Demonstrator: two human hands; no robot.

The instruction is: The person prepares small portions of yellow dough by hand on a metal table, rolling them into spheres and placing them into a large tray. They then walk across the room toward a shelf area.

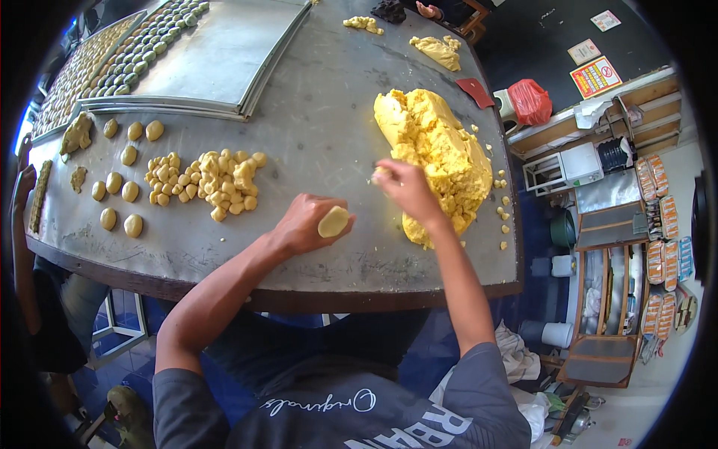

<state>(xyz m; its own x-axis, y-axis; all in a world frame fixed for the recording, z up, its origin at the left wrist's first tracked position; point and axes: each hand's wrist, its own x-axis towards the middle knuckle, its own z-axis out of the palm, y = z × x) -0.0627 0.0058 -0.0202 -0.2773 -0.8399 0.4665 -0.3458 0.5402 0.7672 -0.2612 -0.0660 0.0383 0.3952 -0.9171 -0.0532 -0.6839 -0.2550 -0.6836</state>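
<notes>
Left hand [305,223] curled around smooth oval dough piece [333,221], fingers wrapped, piece poking out at thumb side, just above metal table [314,135] near its front edge. Right hand [404,187] pinched shut on small dough bit [380,174], touching left flank of big yellow dough mass [437,157]. Heap of torn dough chunks [217,183] well left; rolled balls [120,198] beyond.

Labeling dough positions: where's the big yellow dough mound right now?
In the head view, the big dough mound sits right of centre on the metal table, under the right hand, with the red scraper just beyond it.
</notes>
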